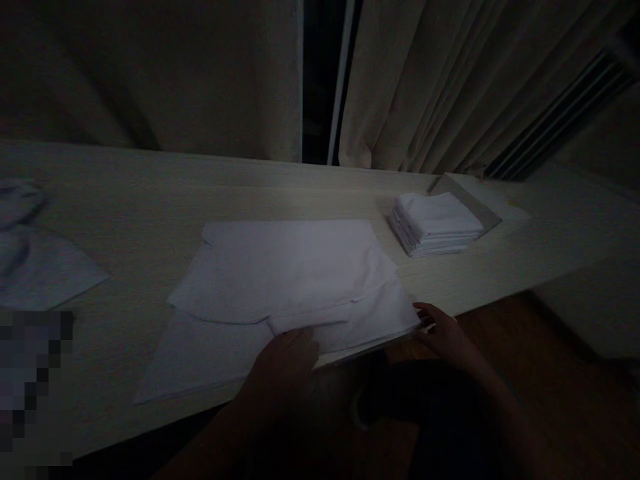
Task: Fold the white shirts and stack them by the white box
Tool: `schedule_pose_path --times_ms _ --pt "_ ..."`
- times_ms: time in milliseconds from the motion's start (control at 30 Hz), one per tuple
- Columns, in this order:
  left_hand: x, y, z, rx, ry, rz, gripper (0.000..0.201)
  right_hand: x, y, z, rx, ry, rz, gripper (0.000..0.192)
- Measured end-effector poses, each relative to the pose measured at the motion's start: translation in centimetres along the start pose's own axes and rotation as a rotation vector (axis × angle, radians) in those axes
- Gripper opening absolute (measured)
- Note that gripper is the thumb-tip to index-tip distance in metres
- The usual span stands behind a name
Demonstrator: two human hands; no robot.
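Note:
A white cloth (pixel 295 267) lies spread in layers on the pale table, its upper layer folded back unevenly. A narrow folded strip shows along its near side. My left hand (pixel 287 360) is bent over the near edge at this strip, fingers curled on the cloth and the tips hidden. At the right near corner, my right hand (pixel 443 333) has its fingers closed about the cloth's tip, by the table edge. The picture is dark, so fine finger detail is hard to see.
A neat stack of folded white cloths (pixel 440 223) sits at the back right, by a flat grey panel (pixel 473 200). Crumpled pale cloth (pixel 45 263) lies at the left. Curtains (pixel 410 87) hang behind the table (pixel 150 193). My legs are below its front edge.

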State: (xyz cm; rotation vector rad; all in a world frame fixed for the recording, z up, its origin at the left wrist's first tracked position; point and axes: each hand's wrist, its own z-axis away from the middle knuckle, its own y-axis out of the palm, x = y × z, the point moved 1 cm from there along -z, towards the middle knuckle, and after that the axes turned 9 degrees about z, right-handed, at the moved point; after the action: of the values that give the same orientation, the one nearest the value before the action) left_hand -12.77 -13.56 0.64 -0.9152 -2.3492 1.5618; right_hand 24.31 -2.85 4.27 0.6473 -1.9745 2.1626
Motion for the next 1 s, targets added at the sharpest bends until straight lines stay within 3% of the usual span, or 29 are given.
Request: schedule_pose_path --times_ms 167,333,433,633,767,867,933,1000 --pt "0.4 0.9 -0.2 -0.054 0.05 -0.059 0.024 1.5 1.4 -1.2 -0.115 0.082 0.097 0.039" --pt "0.3 1.3 -1.0 -0.062 0.037 -0.029 0.024 2.4 1.0 -2.1 -0.274 0.07 0.282 0.045" --pt "0.3 1.2 -1.2 -0.038 0.009 0.009 0.023 2.1 0.8 -1.3 -0.296 -0.016 0.365 0.05" --pt "0.1 0.9 -1.4 -0.012 -0.033 0.033 0.022 0.5 0.9 0.0 -0.252 -0.289 0.328 0.026" --pt "-0.1 0.6 -1.5 0.032 -0.033 0.053 0.018 -0.4 0.5 -0.2 -0.239 -0.3 0.263 0.02" --pt "-0.3 0.7 -1.5 0.072 -0.044 0.086 0.018 -0.2 0.5 -1.7 -0.324 -0.226 0.2 0.028" --pt "-0.3 0.7 -1.5 0.081 -0.101 0.113 0.031 0.6 1.0 -3.2 -0.353 -0.186 0.221 0.04" --pt "-0.4 0.7 -1.6 0.109 -0.172 0.143 0.049 1.8 1.9 -4.7 -0.298 -0.187 0.318 0.05"
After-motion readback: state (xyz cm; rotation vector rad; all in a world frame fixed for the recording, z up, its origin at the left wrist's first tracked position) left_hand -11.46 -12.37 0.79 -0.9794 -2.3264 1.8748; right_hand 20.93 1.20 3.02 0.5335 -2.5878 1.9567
